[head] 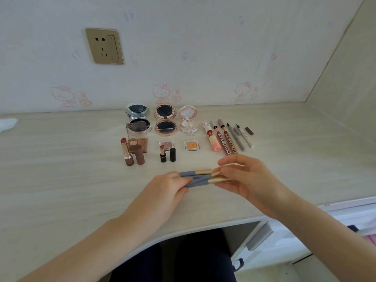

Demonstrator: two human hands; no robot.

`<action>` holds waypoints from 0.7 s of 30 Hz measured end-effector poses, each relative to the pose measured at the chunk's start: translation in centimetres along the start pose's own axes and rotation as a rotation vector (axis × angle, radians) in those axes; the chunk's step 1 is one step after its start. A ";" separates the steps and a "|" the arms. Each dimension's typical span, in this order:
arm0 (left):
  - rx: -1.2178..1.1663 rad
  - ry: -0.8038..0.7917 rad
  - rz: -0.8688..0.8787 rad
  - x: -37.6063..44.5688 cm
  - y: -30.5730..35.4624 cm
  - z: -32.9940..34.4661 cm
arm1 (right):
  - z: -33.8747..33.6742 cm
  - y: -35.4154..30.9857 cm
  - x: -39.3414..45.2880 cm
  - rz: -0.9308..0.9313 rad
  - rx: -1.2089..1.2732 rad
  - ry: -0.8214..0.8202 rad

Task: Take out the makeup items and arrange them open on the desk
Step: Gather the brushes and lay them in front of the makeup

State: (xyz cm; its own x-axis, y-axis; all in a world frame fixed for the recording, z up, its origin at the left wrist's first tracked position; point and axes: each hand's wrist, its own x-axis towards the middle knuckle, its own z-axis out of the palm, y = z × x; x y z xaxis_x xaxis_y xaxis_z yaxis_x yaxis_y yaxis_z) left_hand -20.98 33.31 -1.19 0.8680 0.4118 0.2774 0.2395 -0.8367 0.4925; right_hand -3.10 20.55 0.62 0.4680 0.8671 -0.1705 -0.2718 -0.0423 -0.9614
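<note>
Above the pale wooden desk (61,159) I hold a bundle of grey-blue makeup pencils with gold caps (198,178). My left hand (168,188) grips their grey ends. My right hand (244,180) pinches the gold caps. Behind them, opened items are laid out in rows: three open compacts (164,121), an eyeshadow palette (137,139), a brown lipstick (127,151), a black lipstick (162,154), two small single shadows (191,145), and uncapped lip glosses and liner pens (230,139).
The desk runs to a wallpapered wall with a gold power socket (104,45); a side panel closes it at the right. A white thing (7,124) lies at the far left edge. An open drawer (345,216) sits at the lower right, my legs under the desk.
</note>
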 end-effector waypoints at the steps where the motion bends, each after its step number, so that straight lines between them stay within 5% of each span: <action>1: 0.077 -0.001 0.032 -0.1 -0.1 0.1 | -0.1 0.5 -0.1 -0.041 -0.173 0.028; 5: 0.373 0.024 0.209 -0.5 0.3 0.3 | -0.4 2.2 -0.3 -0.283 -0.837 0.132; 11: 0.417 0.069 0.226 -0.6 -0.6 0.5 | -0.5 3.6 -0.5 -0.639 -1.164 0.098; 21: 0.357 0.021 0.340 0.1 -1.3 0.7 | -1.4 3.8 0.1 -0.688 -1.283 0.203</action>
State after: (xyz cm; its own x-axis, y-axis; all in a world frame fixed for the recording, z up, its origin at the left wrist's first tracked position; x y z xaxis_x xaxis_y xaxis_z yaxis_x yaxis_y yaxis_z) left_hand -20.93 34.17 -2.39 0.9147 0.0983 0.3920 0.0816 -0.9949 0.0590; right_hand -2.95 19.80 -3.35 0.3304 0.8197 0.4679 0.9143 -0.1550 -0.3742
